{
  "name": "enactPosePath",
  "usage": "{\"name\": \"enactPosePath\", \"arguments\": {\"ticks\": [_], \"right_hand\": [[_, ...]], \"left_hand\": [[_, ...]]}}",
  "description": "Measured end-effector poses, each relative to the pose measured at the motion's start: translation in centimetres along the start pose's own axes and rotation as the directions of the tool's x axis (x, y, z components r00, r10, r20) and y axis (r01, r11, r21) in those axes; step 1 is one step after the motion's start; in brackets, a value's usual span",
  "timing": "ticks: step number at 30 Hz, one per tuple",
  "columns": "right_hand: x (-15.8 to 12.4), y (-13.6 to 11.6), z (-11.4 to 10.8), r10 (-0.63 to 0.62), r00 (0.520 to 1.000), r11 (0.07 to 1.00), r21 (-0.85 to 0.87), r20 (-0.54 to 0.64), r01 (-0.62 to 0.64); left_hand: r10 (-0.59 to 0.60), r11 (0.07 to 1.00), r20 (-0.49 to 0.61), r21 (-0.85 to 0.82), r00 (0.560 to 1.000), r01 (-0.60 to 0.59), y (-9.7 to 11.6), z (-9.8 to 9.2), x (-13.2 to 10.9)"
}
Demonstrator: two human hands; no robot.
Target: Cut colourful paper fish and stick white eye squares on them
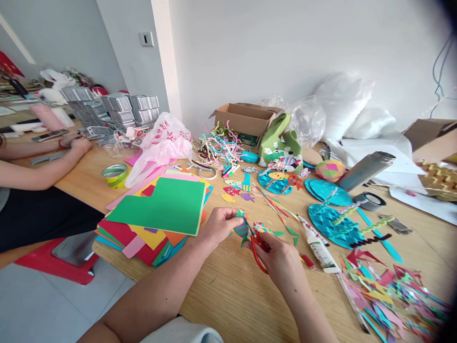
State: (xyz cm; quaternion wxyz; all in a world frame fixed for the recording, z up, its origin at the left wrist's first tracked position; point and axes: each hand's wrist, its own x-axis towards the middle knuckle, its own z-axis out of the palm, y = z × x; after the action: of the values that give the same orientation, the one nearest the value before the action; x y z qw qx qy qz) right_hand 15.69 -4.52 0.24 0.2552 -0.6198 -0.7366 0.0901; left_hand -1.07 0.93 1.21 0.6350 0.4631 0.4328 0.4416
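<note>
- In hand: small striped paper piece, held above the tabletop, just in front of the wearer.
- Left hand: thumb and index fingers pinching the piece near its upper edge.
- Right hand: fingers wrapped round the red handles of the scissors, blades up against the piece. Can't tell how far the blades are parted.
- Looks mid-cut. Piece still has green edging round the stripes, so I'd judge the outline not finished; final shape unclear, hands cover part of it.
- Done, by the look of it: several fish cut-outs lying loose beyond the hands, incl. yellow fish, red fish, purple fish.
- More cut-outs lie on and around a blue disc further back.
- Another blue base to the right carries twisted stems; no fish seen on it.
- Scrap heap at far right suggests plenty of trimming done.
- Stock remaining: paper stack at left, green sheet on top.
- Glue bottle lies right of the right hand, not held.
- Overall count left: can't tell.
</note>
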Motion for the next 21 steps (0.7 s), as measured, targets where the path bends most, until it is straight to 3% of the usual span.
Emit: {"name": "enactPosePath", "arguments": {"ticks": [10,14,17,21], "right_hand": [[0.0,0.0,0.1,0.035,0.999,0.997,0.071,0.000,-0.035],[0.2,-0.1,-0.3,0.202,0.977,0.959,0.220,-0.073,-0.181],[0.6,-0.5,-1.0,0.343,0.939,0.807,0.516,-0.012,-0.288],[1.0,-1.4,-1.4,0.361,0.925,0.519,0.799,0.118,-0.305]], "left_hand": [[0.011,1.000,-0.013,0.001,1.000,-0.011,-0.1,0.0,0.0],[-0.024,0.999,-0.025,-0.050,0.999,0.022,-0.4,-0.2,0.2],[-0.046,0.988,-0.019,-0.149,0.999,0.043,-0.3,-0.2,0.2],[-0.073,0.968,0.022,-0.237,0.997,0.076,0.0,0.0,-0.1]]}}
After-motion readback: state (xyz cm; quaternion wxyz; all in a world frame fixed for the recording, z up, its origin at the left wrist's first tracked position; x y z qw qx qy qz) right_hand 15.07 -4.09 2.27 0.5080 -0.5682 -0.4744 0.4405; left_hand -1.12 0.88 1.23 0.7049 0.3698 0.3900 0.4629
